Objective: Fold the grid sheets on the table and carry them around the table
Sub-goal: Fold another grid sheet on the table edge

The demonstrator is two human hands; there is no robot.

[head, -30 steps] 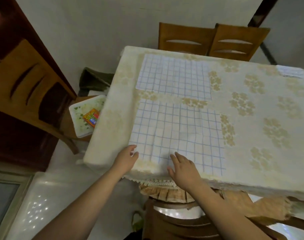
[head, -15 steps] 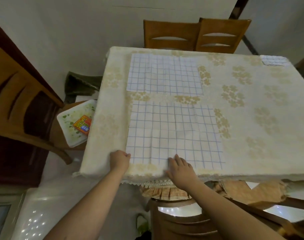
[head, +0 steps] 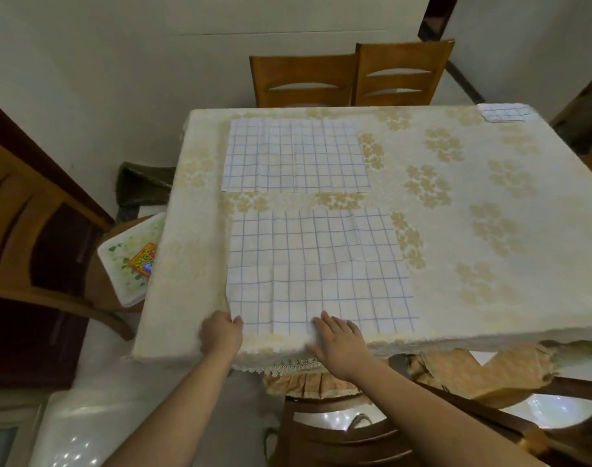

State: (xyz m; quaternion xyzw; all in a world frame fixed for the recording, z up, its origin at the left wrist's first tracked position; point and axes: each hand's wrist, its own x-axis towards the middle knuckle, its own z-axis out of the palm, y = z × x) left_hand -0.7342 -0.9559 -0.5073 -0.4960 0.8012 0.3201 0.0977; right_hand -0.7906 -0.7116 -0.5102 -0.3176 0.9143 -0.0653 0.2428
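Note:
Two white sheets with a blue grid lie flat on the table (head: pixel 490 237). The near grid sheet (head: pixel 318 267) reaches almost to the front edge; the far grid sheet (head: pixel 294 156) lies behind it. A small folded grid sheet (head: pixel 503 112) rests at the far right corner. My left hand (head: pixel 220 335) pinches the near sheet's front left corner, which is slightly lifted. My right hand (head: pixel 338 342) lies flat, fingers spread, on the sheet's front edge.
A cream floral tablecloth covers the table. Two wooden chairs (head: pixel 352 75) stand behind it, another chair (head: pixel 28 230) to the left with a white tray (head: pixel 126 261) and an orange packet on its seat. A dark chair (head: pixel 355 439) stands right below my arms.
My left hand has closed onto the near sheet's front left corner and raised it a little. My right hand has stayed on the front edge. The view has shifted left.

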